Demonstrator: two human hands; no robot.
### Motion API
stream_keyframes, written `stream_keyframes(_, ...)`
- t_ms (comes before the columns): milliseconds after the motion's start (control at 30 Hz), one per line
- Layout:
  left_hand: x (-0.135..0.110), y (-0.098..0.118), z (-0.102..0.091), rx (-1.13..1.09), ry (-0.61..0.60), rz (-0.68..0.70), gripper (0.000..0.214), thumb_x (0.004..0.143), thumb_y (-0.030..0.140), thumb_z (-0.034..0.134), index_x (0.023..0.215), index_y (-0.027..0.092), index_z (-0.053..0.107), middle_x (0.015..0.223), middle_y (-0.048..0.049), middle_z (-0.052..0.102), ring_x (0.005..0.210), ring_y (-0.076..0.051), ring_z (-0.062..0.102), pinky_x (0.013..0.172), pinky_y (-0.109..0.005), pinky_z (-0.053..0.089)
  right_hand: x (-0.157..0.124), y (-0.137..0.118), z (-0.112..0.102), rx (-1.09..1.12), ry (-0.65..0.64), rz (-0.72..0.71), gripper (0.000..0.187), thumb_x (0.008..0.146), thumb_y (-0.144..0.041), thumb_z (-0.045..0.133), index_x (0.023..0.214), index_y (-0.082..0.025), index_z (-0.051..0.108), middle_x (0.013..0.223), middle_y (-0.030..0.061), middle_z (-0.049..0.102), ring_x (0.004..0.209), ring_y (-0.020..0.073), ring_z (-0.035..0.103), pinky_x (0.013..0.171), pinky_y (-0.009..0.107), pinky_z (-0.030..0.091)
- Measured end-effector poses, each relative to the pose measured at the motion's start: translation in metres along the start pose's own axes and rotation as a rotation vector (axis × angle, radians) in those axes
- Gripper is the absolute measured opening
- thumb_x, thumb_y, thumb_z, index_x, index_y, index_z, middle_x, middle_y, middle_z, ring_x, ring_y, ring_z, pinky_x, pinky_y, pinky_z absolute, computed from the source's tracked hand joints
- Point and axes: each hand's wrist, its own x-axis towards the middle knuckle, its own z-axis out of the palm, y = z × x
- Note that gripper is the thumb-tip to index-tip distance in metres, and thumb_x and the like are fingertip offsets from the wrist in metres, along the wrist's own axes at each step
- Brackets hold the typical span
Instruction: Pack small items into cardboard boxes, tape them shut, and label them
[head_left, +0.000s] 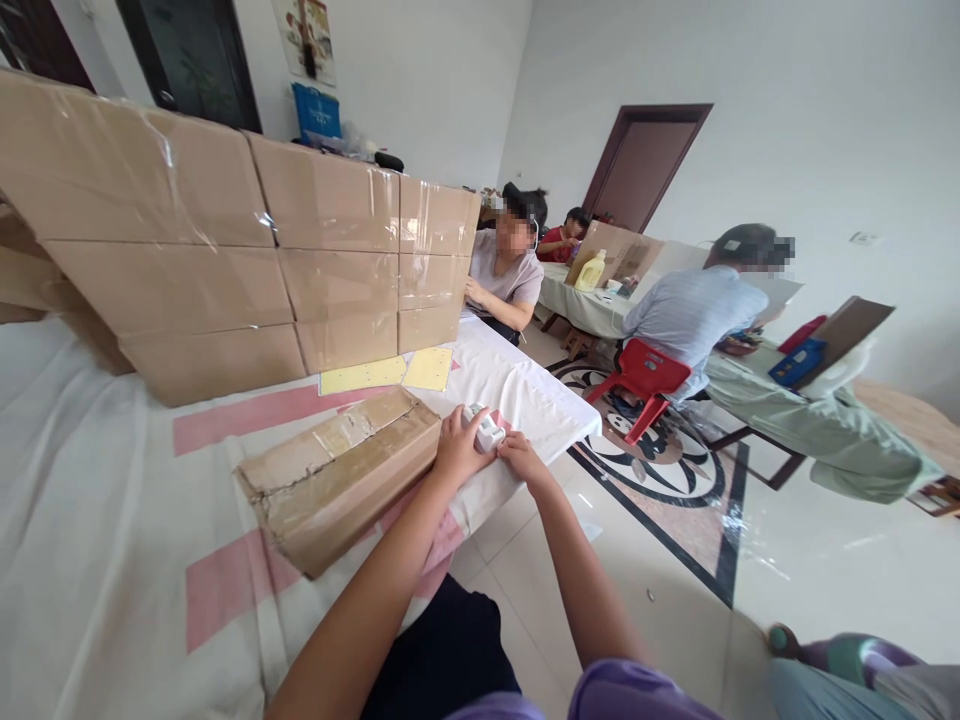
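My left hand and my right hand meet over a small white object at the near edge of the white-clothed table. Both hands have their fingers closed around it, the left from the left side, the right from below and the right. Just left of my left hand lies a flat taped cardboard box, tilted across the cloth. What the white object is stays too small to tell.
A wall of stacked, taped cardboard boxes fills the back of the table, with two yellow sheets at its foot. A person sits at the far end. Others sit at tables to the right, one on a red chair. Tiled floor lies between.
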Motion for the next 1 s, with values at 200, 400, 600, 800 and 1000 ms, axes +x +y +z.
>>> stream_keyframes(200,0.000,0.000,-0.001,-0.034,-0.014,-0.005,0.080,0.077,0.048,0.083,0.151,0.037,0.056,0.156,-0.0142,0.044,0.134,-0.040,0.050,0.111,-0.052,0.041,-0.002,0.009,0.005,-0.047,0.086,-0.005,0.019,0.070,-0.038,0.066,0.058,-0.025,0.068,0.116,0.0043,0.067,0.123,0.0325,0.052,0.113,0.047,0.035)
stream_keyframes(400,0.000,-0.001,-0.005,-0.083,-0.031,0.027,0.085,0.075,0.044,0.086,0.153,0.034,0.053,0.161,-0.0172,0.038,0.141,-0.045,0.044,0.114,-0.059,0.038,-0.006,0.011,0.006,0.004,0.113,-0.071,0.028,0.076,-0.044,0.061,0.057,-0.025,0.067,0.111,0.0067,0.068,0.111,0.0297,0.060,0.109,0.047,0.041)
stream_keyframes(600,0.000,-0.002,-0.018,-0.347,0.057,0.297,0.059,0.085,0.030,0.077,0.142,0.027,0.061,0.148,-0.0144,0.052,0.137,-0.035,0.049,0.114,-0.054,0.041,-0.033,0.004,0.007,0.100,0.170,-0.179,0.030,0.082,-0.049,0.054,0.076,-0.025,0.070,0.115,0.0088,0.064,0.124,0.0297,0.056,0.117,0.046,0.037)
stream_keyframes(800,-0.001,0.007,-0.028,-0.377,0.067,0.447,0.018,0.091,0.025,0.073,0.108,0.024,0.075,0.109,-0.0061,0.069,0.107,-0.023,0.063,0.098,-0.040,0.051,-0.077,0.006,0.010,0.182,0.135,-0.278,0.026,0.087,-0.037,0.053,0.099,-0.026,0.073,0.131,0.0082,0.060,0.131,0.0292,0.054,0.116,0.045,0.039)
stream_keyframes(1000,-0.002,0.006,-0.033,-0.364,0.074,0.461,0.004,0.091,0.022,0.072,0.092,0.023,0.076,0.100,-0.0057,0.069,0.099,-0.023,0.062,0.092,-0.040,0.052,-0.073,0.010,0.027,0.192,0.210,-0.384,0.025,0.090,-0.032,0.051,0.102,-0.026,0.073,0.122,0.0079,0.064,0.123,0.0283,0.059,0.109,0.043,0.044)
